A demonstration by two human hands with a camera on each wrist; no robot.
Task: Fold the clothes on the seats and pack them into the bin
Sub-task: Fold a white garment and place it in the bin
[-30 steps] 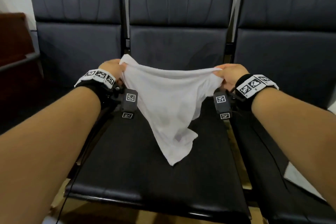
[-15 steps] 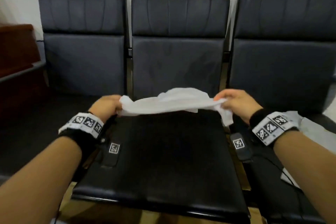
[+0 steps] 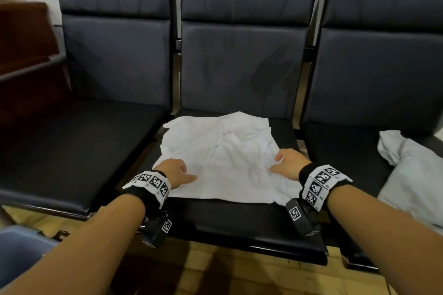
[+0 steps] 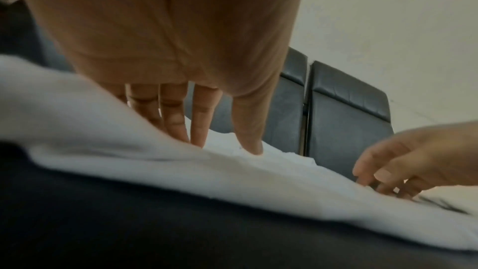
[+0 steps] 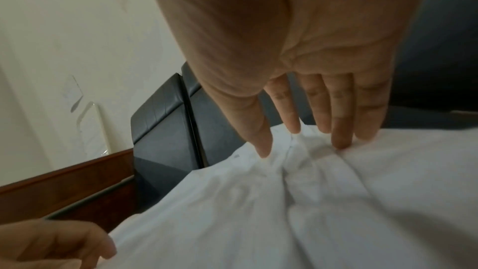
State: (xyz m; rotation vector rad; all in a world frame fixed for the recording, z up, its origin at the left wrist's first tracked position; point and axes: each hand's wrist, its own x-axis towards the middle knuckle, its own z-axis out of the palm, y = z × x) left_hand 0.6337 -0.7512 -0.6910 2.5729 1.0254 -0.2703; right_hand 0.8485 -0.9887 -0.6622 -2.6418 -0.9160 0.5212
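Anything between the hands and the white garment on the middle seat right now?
Nothing visible. The left hand and right hand already rest with straight fingers on the white garment, which lies spread on the middle seat.

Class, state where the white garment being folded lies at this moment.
In the head view the white garment lies spread flat on the middle seat, with the left hand and right hand resting on its near part.

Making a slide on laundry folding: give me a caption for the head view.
Both hands, left hand and right hand, press a white shirt flat on the middle seat.
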